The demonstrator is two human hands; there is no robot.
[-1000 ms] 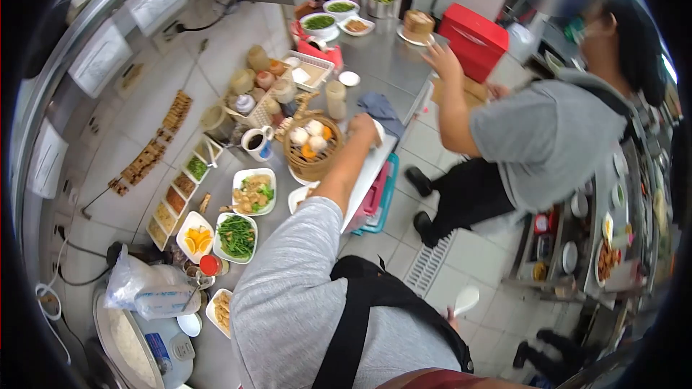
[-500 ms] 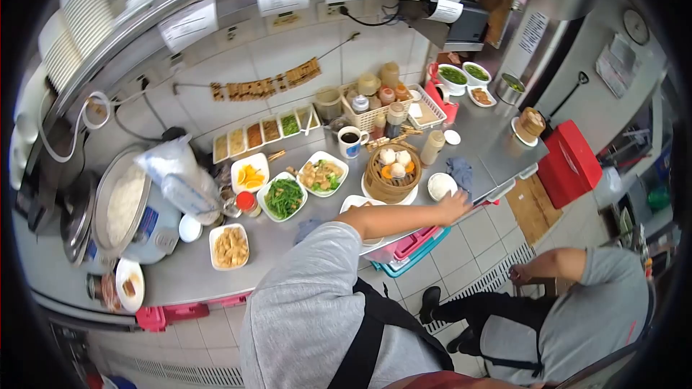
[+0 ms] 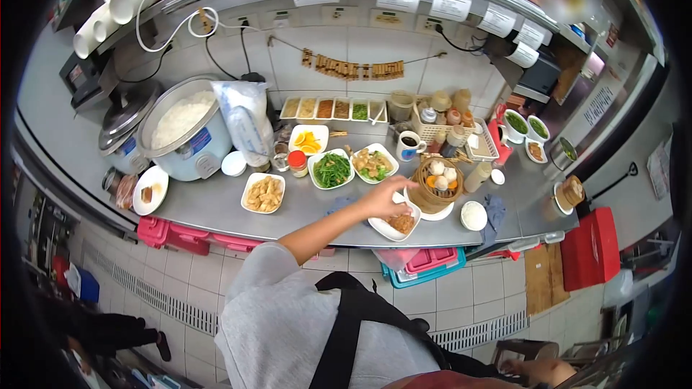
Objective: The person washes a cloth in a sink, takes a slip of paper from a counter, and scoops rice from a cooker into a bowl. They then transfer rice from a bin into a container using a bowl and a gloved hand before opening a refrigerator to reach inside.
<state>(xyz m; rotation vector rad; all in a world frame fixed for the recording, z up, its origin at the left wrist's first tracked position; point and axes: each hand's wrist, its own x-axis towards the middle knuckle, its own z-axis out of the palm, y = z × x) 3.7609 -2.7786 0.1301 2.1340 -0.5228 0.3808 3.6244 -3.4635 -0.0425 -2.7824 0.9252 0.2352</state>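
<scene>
My left hand (image 3: 389, 199) reaches across the front of the steel counter, its fingers curved and spread from the thumb, with nothing showing between them. It is over the upper rim of a white square bowl (image 3: 382, 226) holding browned pieces of food (image 3: 401, 222). Just beyond the fingertips, a round bamboo steamer (image 3: 427, 197) with buns and orange pieces sits on a white plate. A small bowl of white rice (image 3: 473, 215) stands to the right, beside a blue cloth (image 3: 493, 217). My right hand is out of view.
Dishes of leafy greens (image 3: 331, 170), mixed vegetables (image 3: 373, 163) and pale chunks (image 3: 264, 193) stand left. A big rice pot (image 3: 202, 151) is further left. A mug (image 3: 410, 145) and sauce bottles stand behind. Another person's arm (image 3: 544, 372) shows at the lower right.
My left hand has moved left from beside the rice bowl to the bowl of browned food. The view has swung, and the seated person at right is now mostly out of frame.
</scene>
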